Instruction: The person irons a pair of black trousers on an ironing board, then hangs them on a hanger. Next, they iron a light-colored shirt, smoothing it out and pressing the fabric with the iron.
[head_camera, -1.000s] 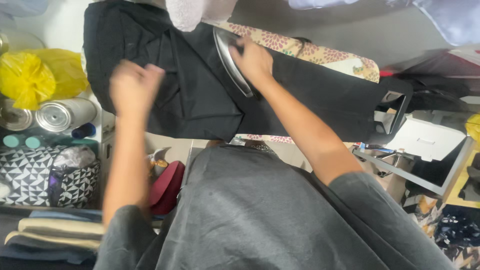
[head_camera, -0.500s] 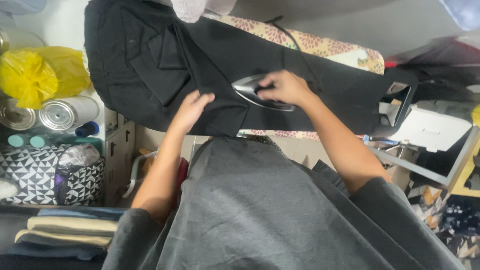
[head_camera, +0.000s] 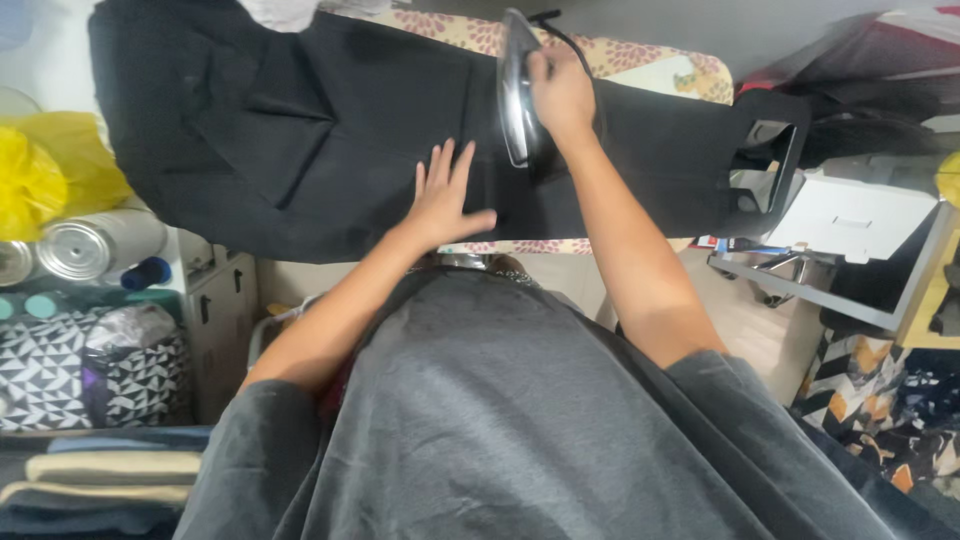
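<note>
Two bare hands work over a black garment (head_camera: 330, 150) spread along a floral-covered ironing board (head_camera: 650, 70), seen from above past a grey shirt (head_camera: 520, 420) that fills the near part of the view. Nearest is the left hand (head_camera: 445, 200), laid flat on the cloth close to the board's near edge, fingers apart and pointing away from the body, pressing rather than gripping. Just beyond it and to its right, the right hand (head_camera: 562, 95) is clamped around the handle of an iron (head_camera: 515, 90), whose shiny soleplate is tipped on edge and turned toward the left hand; the iron's long axis runs across the board, away from the body, while the garment's runs along it. The iron lies up and right of the left fingertips, near but not touching. Half a second ago the iron sat lower, close to the near edge, lying more along the board; it has since moved to the far side, and the left hand has spread flat.
</note>
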